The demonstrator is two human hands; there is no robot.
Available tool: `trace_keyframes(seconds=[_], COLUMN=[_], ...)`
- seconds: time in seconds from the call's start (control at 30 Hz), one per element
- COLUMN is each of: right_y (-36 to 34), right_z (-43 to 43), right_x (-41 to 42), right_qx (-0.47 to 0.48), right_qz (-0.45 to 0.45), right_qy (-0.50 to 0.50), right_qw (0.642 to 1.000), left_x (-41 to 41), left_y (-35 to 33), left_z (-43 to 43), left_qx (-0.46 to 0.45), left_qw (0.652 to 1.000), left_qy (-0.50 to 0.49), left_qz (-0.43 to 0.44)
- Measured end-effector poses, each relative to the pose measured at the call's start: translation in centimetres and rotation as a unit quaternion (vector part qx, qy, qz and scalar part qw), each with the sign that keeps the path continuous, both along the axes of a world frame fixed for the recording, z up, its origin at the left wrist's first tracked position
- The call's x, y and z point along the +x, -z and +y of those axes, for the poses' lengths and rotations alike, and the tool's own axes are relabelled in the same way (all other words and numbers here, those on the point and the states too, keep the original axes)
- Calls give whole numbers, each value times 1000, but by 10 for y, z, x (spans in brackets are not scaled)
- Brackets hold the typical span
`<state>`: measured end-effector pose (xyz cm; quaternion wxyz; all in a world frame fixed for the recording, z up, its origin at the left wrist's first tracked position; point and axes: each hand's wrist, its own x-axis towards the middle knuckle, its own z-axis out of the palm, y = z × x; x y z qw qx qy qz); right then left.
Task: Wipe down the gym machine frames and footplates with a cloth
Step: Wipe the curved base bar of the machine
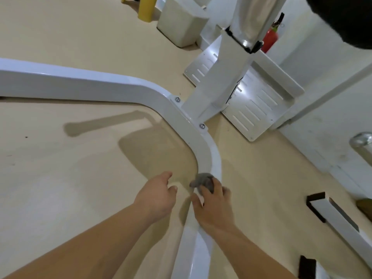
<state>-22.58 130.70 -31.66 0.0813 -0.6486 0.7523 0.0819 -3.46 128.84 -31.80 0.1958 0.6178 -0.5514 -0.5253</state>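
Note:
A white curved frame tube [112,88] of the gym machine runs from the left, bends at the middle and comes down toward me. My right hand [214,206] presses a small grey cloth [203,181] onto the tube just below the bend. My left hand [158,195] hovers beside the tube on its left, fingers loosely curled and holding nothing. Two slotted white footplates [254,109] lie flat behind the bend, either side of a white upright post [225,77].
Beige floor surrounds the frame. A cream bin [180,23] and a yellow post [147,8] stand at the back. A red fire extinguisher [269,40] leans by the wall. White bars with black end caps [332,214] lie at the right. A chrome tube end [362,143] juts in.

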Motion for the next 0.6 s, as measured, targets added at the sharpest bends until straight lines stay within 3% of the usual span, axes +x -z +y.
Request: trace_keyframes(seconds=[0.2, 0.37, 0.6], right_y=[38, 40, 49], right_z=[-10, -58, -105], right_x=[-18, -31, -50], right_qx=[12, 10, -39], right_qz=[-97, -75, -98], right_qy=[19, -1, -28], right_qw=[995, 997, 994], left_x=[18, 24, 28], left_y=[47, 85, 116], left_z=[4, -9, -14], left_qx=[-10, -61, -11], left_qw=[989, 919, 918], left_qy=[88, 187, 210], left_qz=[-115, -341, -336])
